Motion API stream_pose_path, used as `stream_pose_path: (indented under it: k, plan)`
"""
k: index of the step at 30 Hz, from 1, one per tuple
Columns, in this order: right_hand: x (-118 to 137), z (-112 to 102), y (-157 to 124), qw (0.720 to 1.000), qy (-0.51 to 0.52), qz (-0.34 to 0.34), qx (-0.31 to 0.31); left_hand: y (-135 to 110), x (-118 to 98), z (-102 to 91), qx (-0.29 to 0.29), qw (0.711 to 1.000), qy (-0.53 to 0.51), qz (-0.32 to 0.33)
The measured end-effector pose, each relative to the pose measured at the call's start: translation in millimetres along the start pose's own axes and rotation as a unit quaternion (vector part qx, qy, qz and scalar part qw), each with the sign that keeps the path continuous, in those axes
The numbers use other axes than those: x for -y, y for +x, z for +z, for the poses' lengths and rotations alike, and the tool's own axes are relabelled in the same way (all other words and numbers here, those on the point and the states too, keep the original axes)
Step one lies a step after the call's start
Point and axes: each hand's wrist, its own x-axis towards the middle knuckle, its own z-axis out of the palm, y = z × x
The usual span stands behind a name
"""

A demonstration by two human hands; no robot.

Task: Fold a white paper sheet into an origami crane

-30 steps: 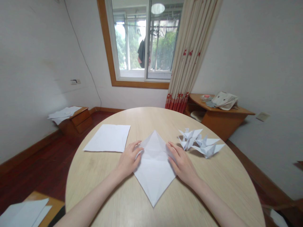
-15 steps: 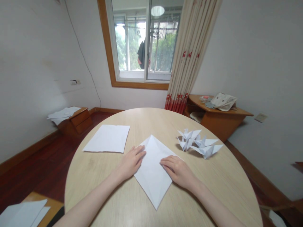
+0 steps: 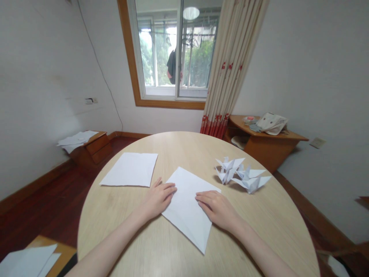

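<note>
A white square sheet of paper (image 3: 187,207) lies flat on the round table in front of me, turned with one corner pointing towards me. My left hand (image 3: 160,196) rests on its left edge, fingers stretched over the paper and the thumb side nearest me. On the right part of the same sheet lies my right hand (image 3: 215,206), palm down with fingers extended and close together. Neither hand grips the sheet. Several folded paper cranes (image 3: 250,182) stand on the table beyond my right hand.
A stack of white square paper (image 3: 129,169) lies at the table's left side. The pale round table (image 3: 138,246) has a curved edge all round. Behind it are a corner desk (image 3: 259,144) with a cloth bag (image 3: 272,123), and a small drawer cabinet (image 3: 99,148) with papers on it.
The sheet has turned on the table: its near corner has swung to the right and its far corner slightly left. My left hand has shifted a little towards me; the right hand stays nearly in place.
</note>
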Motion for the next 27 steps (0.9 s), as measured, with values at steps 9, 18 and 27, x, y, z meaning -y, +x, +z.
stream_pose_path:
  k: [9,18,27]
  plan:
    - [-4.3,2.9,-1.0,1.000,-0.004,-0.008,0.007,1.8,0.2,-2.4,-0.047,0.999,0.004,0.020]
    - [-2.3,-0.1,0.3,0.999,-0.010,-0.003,0.033,-0.8,-2.5,-7.4,-0.095,0.995,0.006,0.011]
    - [1.7,-4.2,0.5,0.995,-0.003,0.024,0.092,-2.9,-15.5,-19.8,-0.017,0.998,-0.051,-0.014]
